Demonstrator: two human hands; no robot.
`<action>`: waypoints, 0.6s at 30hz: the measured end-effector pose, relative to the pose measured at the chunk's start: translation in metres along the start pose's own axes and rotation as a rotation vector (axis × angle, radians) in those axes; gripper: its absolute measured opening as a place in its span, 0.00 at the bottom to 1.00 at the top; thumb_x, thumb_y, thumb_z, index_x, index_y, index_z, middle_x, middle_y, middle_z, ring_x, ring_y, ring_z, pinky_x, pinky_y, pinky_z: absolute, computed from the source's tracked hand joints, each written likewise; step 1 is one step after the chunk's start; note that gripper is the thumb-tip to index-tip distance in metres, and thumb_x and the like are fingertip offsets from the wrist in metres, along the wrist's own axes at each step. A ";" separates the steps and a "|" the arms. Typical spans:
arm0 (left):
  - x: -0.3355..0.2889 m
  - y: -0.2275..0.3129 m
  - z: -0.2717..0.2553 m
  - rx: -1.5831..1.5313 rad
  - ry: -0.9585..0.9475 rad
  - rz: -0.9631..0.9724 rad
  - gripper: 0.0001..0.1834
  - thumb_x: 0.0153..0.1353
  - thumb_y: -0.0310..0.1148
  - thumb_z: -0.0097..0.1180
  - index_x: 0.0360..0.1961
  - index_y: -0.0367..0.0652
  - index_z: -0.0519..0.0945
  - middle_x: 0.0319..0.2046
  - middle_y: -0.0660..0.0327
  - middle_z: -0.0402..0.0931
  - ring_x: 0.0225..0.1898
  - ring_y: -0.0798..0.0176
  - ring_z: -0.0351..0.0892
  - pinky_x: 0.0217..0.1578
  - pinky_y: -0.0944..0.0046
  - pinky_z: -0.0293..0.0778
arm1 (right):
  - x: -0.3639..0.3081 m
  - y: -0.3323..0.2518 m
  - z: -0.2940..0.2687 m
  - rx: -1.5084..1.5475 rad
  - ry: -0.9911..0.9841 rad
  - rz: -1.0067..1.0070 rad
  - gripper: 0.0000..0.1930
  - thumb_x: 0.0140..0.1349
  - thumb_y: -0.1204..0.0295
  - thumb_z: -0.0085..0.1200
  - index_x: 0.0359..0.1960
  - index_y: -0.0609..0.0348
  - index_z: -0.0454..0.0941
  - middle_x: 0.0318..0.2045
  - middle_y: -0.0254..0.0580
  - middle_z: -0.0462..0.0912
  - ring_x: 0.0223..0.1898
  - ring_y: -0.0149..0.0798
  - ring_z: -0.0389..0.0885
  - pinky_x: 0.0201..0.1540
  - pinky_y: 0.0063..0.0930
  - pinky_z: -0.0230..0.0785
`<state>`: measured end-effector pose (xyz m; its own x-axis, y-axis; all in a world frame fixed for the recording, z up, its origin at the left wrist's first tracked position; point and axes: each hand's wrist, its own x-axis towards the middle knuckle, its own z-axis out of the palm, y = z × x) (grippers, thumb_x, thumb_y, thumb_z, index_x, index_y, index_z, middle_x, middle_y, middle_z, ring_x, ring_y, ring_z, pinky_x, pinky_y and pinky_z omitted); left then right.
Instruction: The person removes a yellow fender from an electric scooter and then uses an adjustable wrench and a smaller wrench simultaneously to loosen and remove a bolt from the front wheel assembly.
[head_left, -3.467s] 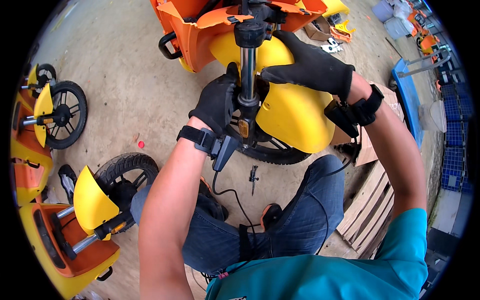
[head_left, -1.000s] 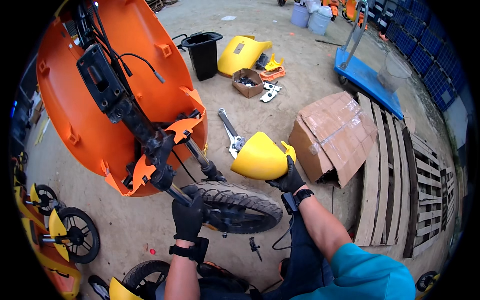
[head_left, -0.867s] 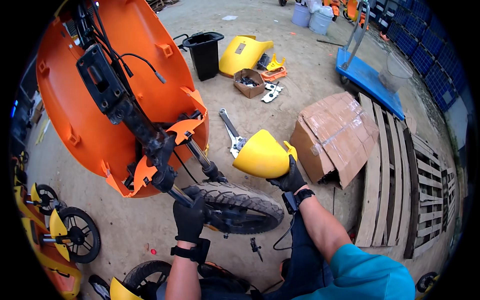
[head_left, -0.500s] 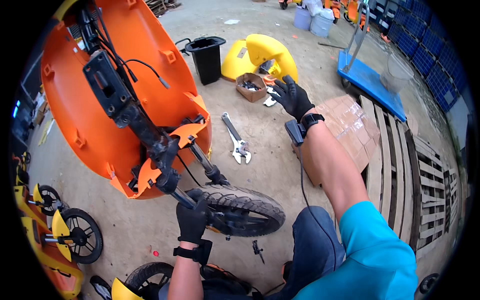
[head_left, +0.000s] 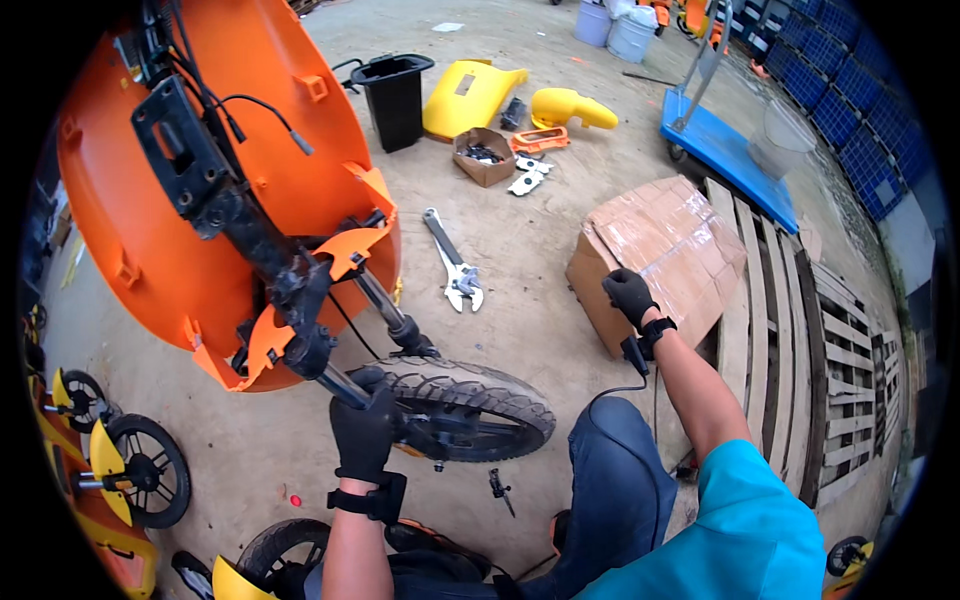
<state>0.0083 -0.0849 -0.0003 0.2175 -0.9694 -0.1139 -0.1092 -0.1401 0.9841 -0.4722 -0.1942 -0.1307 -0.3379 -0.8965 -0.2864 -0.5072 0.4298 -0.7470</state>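
My left hand (head_left: 365,430), in a black glove, is wrapped round the lower leg of the scooter's front fork (head_left: 352,385), just beside the front wheel (head_left: 480,412). The fork hangs below a large orange body shell (head_left: 215,200) with loose black cables. My right hand (head_left: 630,295), also gloved, is curled closed with nothing visible in it, in front of a taped cardboard box (head_left: 670,235); whether it touches the box I cannot tell. On the ground between the wheel and the box lies an adjustable wrench (head_left: 453,262). A yellow curved fender (head_left: 572,108) rests farther off.
Beyond the wrench are a small parts box (head_left: 484,158), an orange frame piece (head_left: 540,140), a yellow panel (head_left: 470,98) and a black bin (head_left: 392,100). Wooden pallets (head_left: 770,350) and a blue trolley (head_left: 730,160) stand right. Yellow scooters (head_left: 125,470) line the left.
The yellow fender, upright near my right hand before, now lies on the ground. My right hand has drawn back toward me and its fingers have curled. My left hand keeps its hold.
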 end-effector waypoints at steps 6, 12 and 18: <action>-0.001 0.003 -0.001 -0.036 0.020 0.001 0.10 0.54 0.22 0.57 0.39 0.33 0.76 0.29 0.59 0.77 0.27 0.70 0.76 0.28 0.69 0.71 | -0.029 0.028 -0.036 -0.588 0.323 -0.086 0.25 0.51 0.56 0.58 0.49 0.56 0.75 0.46 0.56 0.78 0.48 0.56 0.75 0.52 0.44 0.68; -0.001 0.008 0.004 -0.040 0.015 0.027 0.11 0.54 0.21 0.55 0.40 0.32 0.75 0.30 0.58 0.77 0.25 0.68 0.76 0.27 0.68 0.72 | -0.037 0.052 -0.044 -0.724 0.197 -0.120 0.26 0.49 0.56 0.60 0.49 0.54 0.74 0.48 0.57 0.74 0.51 0.57 0.73 0.53 0.46 0.68; 0.001 -0.002 0.004 0.024 0.044 0.063 0.11 0.55 0.22 0.55 0.41 0.32 0.75 0.31 0.58 0.77 0.27 0.69 0.76 0.29 0.70 0.72 | -0.019 0.024 -0.045 -0.786 0.085 -0.069 0.34 0.49 0.51 0.61 0.56 0.54 0.69 0.51 0.59 0.72 0.52 0.59 0.72 0.53 0.46 0.69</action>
<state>0.0052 -0.0866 -0.0030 0.2515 -0.9668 -0.0448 -0.1473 -0.0840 0.9855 -0.5137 -0.1618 -0.1166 -0.3289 -0.9262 -0.1843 -0.9295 0.3520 -0.1100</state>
